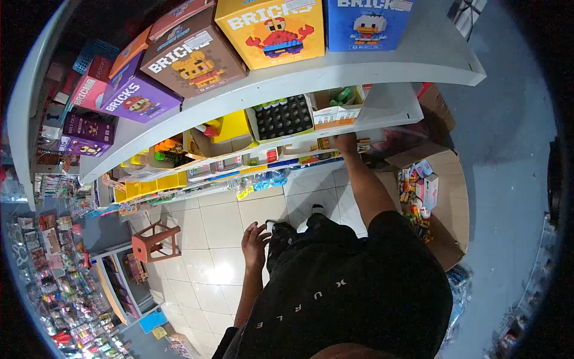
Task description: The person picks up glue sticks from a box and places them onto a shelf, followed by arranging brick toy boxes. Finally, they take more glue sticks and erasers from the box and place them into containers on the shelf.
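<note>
My right hand [345,143] reaches into a lower shelf, under a printed carton [339,118] with green items in it. Its fingers are mostly hidden among small packets, so what they touch does not show. Beside it on that shelf stand shallow boxes with small packaged goods. My left hand [256,240] hangs at my side over the tiled floor, fingers loosely bent and apart, holding nothing. Above the reaching arm, a tray [282,118] of black-capped items sits next to a yellow box [230,128].
A large open cardboard box [451,209] with mixed small packs stands right of my right arm. Several BRICKS boxes [272,33] line the grey top shelf [287,84]. A reddish plastic stool [155,241] is on the floor at left, near a small cabinet [119,284].
</note>
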`<action>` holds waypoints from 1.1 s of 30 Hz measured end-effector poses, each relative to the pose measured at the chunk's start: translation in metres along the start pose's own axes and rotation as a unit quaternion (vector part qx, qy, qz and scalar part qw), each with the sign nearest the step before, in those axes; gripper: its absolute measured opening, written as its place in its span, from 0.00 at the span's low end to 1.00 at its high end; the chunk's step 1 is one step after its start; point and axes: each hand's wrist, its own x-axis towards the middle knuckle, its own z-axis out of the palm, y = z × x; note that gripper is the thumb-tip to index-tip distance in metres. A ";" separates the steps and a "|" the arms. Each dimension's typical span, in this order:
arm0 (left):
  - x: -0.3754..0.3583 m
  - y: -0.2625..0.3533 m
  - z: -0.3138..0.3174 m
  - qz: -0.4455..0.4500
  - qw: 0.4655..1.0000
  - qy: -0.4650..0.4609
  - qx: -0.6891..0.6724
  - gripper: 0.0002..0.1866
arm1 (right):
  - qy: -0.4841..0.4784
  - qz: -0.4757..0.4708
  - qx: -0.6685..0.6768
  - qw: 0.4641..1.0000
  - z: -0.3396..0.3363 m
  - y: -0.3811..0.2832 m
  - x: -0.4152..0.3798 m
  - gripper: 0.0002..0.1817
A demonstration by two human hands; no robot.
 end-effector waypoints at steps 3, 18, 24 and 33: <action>0.001 -0.001 -0.002 -0.002 1.000 0.007 0.007 0.21 | -0.012 0.029 0.013 0.999 0.005 0.000 -0.001 0.27; -0.002 -0.009 -0.016 -0.006 1.000 0.020 0.005 0.22 | -0.045 0.080 -0.075 0.993 0.028 0.001 0.001 0.24; -0.005 -0.010 -0.021 -0.011 0.999 0.030 -0.004 0.21 | -0.062 0.093 -0.013 0.994 0.017 0.003 0.000 0.22; 0.000 -0.009 -0.016 -0.024 0.999 0.031 0.008 0.20 | -0.131 0.058 -0.048 0.989 -0.017 -0.004 -0.002 0.24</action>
